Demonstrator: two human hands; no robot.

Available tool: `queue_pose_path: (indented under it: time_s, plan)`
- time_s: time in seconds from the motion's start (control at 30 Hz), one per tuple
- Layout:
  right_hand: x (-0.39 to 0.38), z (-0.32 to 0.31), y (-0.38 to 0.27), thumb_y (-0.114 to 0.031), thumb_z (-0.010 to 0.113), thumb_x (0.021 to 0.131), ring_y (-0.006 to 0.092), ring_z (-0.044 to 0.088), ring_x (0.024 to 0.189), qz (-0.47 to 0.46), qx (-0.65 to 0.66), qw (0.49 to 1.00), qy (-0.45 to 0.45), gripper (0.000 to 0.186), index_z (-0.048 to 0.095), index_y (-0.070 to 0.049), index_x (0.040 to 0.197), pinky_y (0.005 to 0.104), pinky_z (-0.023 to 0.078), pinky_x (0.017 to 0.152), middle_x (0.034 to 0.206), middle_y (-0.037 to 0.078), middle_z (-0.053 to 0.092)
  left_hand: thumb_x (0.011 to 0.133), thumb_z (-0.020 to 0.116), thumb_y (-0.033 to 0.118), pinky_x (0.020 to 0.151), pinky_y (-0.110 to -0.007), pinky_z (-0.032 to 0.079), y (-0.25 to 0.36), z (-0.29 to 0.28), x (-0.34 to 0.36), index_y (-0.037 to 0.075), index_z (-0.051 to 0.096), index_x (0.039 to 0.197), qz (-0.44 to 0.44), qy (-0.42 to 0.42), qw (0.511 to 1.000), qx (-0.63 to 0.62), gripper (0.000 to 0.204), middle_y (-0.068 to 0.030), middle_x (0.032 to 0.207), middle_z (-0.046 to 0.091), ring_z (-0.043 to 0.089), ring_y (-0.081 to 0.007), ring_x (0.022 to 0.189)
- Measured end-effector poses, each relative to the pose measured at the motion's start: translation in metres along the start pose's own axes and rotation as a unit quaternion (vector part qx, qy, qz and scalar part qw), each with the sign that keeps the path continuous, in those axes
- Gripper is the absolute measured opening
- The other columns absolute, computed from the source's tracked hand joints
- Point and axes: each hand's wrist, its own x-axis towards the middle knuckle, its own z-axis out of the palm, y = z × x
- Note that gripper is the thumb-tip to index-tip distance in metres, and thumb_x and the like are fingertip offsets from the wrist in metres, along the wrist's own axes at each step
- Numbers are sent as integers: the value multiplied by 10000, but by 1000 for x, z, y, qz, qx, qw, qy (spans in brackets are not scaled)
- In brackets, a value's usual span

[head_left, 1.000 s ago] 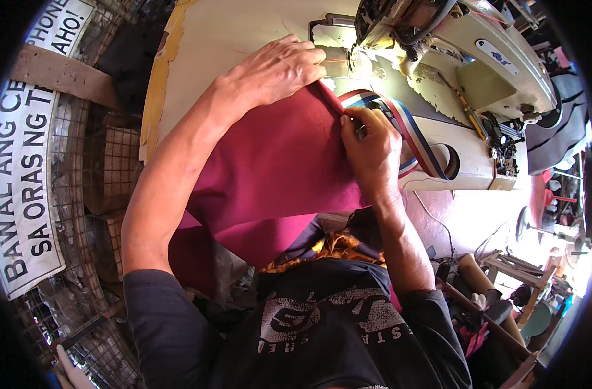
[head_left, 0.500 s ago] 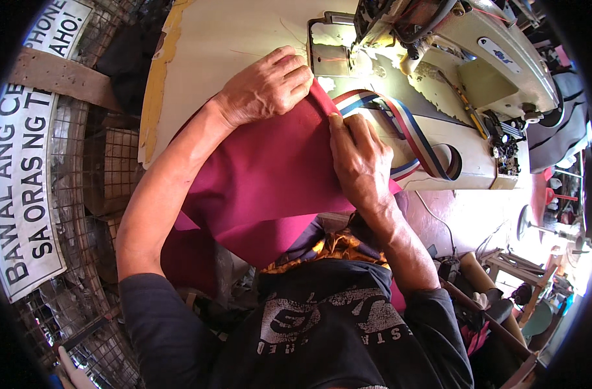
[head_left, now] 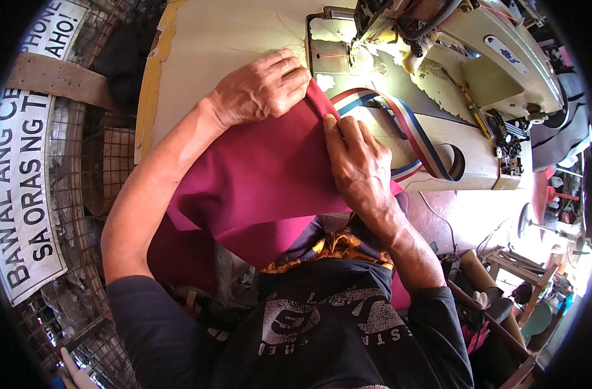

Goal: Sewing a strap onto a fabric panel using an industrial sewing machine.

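Note:
A large piece of maroon fabric [head_left: 263,175] drapes from the table's front edge toward my lap. My left hand [head_left: 266,87] is closed on its upper corner, fingers curled over the edge. Lower along the same edge, which looks folded over, my right hand [head_left: 361,162] pinches the cloth with thumb and fingers. The stretch of edge between the hands runs slantwise. Just right of it, a striped ribbon [head_left: 412,129] in red, white and blue loops over the table. Beyond my hands stands a sewing machine [head_left: 503,55], its lit needle area right of my left hand.
The worn pale tabletop [head_left: 205,45] has a chipped yellow left edge. A yellow-and-black tool [head_left: 474,113] lies by the machine's base, near a round cutout in the table. Wire mesh [head_left: 72,168] with white signs rises at left. A wooden frame [head_left: 519,272] stands at lower right.
My left forearm and elbow have swung slightly outward to the left. My right thumb has shifted a little up and left along the fabric's edge. Both hands keep their hold.

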Motion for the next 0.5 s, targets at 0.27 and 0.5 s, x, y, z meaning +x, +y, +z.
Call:
queue_pose_path:
  time_s: [0.27, 0.5]
  plan:
    - [2, -12, -6, -110, 642, 775, 202, 602, 889, -20, -28, 997, -69, 341, 639, 55, 1073, 324, 536, 643, 982, 86, 551, 822, 613, 79, 1131, -426, 469, 10, -9, 7, -55, 670, 1096, -62, -74, 994, -43, 311, -163, 1146, 656, 638, -307, 1146]
    - [1, -14, -14, -112, 653, 769, 209, 594, 954, 2, -47, 994, -103, 273, 660, 40, 996, 343, 526, 710, 1017, 93, 551, 931, 566, 37, 1209, -500, 353, 69, -33, 4, 68, 536, 1421, -187, -101, 970, -115, 492, -146, 1382, 551, 492, -301, 1372]
